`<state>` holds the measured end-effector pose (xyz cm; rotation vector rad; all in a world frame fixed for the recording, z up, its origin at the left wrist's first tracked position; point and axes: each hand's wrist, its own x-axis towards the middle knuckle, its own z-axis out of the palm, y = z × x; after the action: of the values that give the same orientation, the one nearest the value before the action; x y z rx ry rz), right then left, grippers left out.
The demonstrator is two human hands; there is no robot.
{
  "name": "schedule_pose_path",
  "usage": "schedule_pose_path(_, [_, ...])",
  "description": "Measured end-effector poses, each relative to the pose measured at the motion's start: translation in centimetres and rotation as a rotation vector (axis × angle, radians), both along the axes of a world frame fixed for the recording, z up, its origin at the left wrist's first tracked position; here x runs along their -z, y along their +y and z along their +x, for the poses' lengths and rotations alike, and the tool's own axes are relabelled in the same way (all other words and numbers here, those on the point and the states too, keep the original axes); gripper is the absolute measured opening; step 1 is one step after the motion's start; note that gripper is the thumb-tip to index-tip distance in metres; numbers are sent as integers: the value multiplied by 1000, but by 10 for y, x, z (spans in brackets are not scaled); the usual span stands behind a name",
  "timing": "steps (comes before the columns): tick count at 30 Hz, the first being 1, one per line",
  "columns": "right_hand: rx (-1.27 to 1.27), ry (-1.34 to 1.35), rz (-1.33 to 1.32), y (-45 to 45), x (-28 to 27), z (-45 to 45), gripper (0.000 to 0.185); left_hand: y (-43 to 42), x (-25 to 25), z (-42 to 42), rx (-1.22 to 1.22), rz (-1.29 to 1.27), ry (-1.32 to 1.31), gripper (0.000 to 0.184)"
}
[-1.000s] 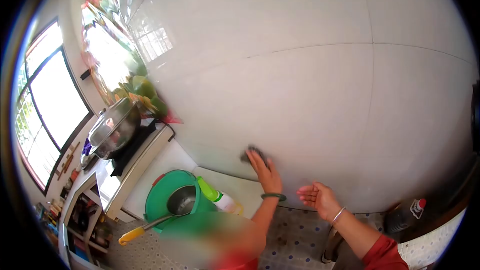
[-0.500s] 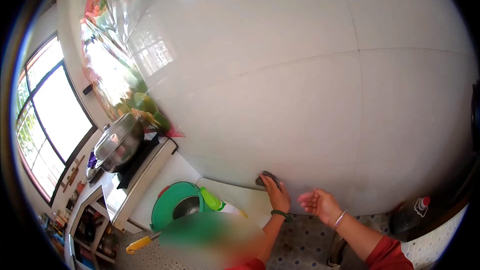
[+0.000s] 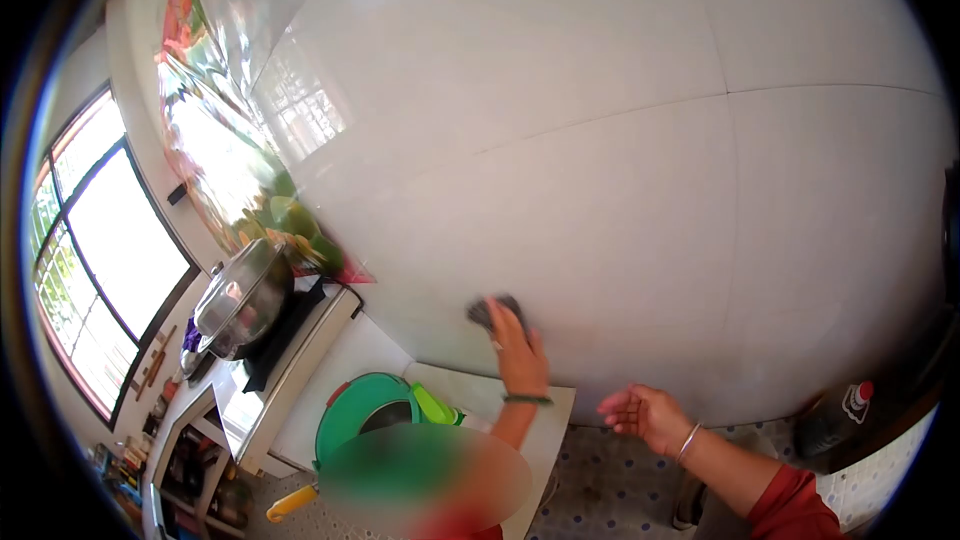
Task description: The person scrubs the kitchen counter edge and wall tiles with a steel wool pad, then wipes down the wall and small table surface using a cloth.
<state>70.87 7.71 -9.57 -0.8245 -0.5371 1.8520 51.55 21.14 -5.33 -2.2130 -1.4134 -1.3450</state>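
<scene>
My left hand point(image 3: 522, 360), with a dark band at its wrist, presses a dark grey scouring pad point(image 3: 484, 315) flat against the pale tiled wall point(image 3: 620, 210). The pad is a little smeared by motion, and the fingers partly cover it. My right hand point(image 3: 648, 418), with a silvery bangle, hangs in the air near the foot of the wall. Its fingers are loosely curled and apart, with nothing in them. Below and left of my left hand stands a green basin point(image 3: 342, 410) with a bright green-topped bottle point(image 3: 432, 406) beside it.
A lidded metal pot point(image 3: 240, 305) sits on a black stove at the left, by a window point(image 3: 110, 250). A yellow handle point(image 3: 291, 504) sticks out below the basin. A dark bottle with a red cap point(image 3: 838, 420) stands at right. A blur hides the lower middle.
My left hand has slid the scouring pad up and to the left along the wall. My right hand has hardly moved. The view has tilted slightly.
</scene>
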Motion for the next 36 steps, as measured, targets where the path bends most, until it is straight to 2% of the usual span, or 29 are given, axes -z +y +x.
schedule_pose_path(1, [-12, -7, 2, 1, 0, -1, 47, -10, 22, 2, 35, -147, 4, 60])
schedule_pose_path(4, [-2, -25, -33, -4, -4, -4, 47, -18, 15, 3, 59, -126, -22, 60])
schedule_pose_path(6, [-1, -35, -24, -7, -6, -4, 48, 0, -28, -3, -35, -87, -59, 60])
schedule_pose_path(8, [5, -46, -21, -7, -5, -2, 48, 36, -89, -27, -104, 166, -85, 59])
schedule_pose_path(11, [5, -48, -30, -3, -2, 1, 47, 64, -184, -62, -168, 226, -107, 58])
schedule_pose_path(14, [-6, -27, -32, -1, 2, 4, 47, 60, -210, -57, -208, 220, -138, 58])
schedule_pose_path(17, [-26, -17, -18, 0, -2, 0, 47, 41, -129, -23, -102, 279, -22, 58])
schedule_pose_path(20, [-40, -59, -26, -2, -2, -10, 48, 0, -16, -5, -55, -19, 0, 60])
schedule_pose_path(21, [-60, -52, -29, -2, -2, -13, 48, -8, 0, -4, -41, -103, 0, 60])
schedule_pose_path(24, [-83, -36, -22, -5, -2, -16, 47, -17, 6, -1, -27, -116, 19, 59])
schedule_pose_path(26, [-82, -27, -6, -4, -4, -14, 47, -5, -31, -6, -78, -59, 54, 58])
schedule_pose_path(28, [-71, -35, -14, -6, -2, -13, 46, 10, -91, -11, -90, 71, -44, 57])
schedule_pose_path(31, [-54, -77, -62, -1, -6, -11, 46, 29, -123, -10, -165, 170, -149, 57])
schedule_pose_path(32, [-54, -77, -51, 2, -7, -10, 46, 27, -110, 0, -175, 164, -173, 58])
schedule_pose_path(34, [-43, -61, -40, 5, -1, -10, 46, 8, -53, 22, -66, 120, -161, 58])
schedule_pose_path(36, [-32, -55, -58, 3, -7, -11, 46, -23, 7, 34, 31, -61, 177, 60])
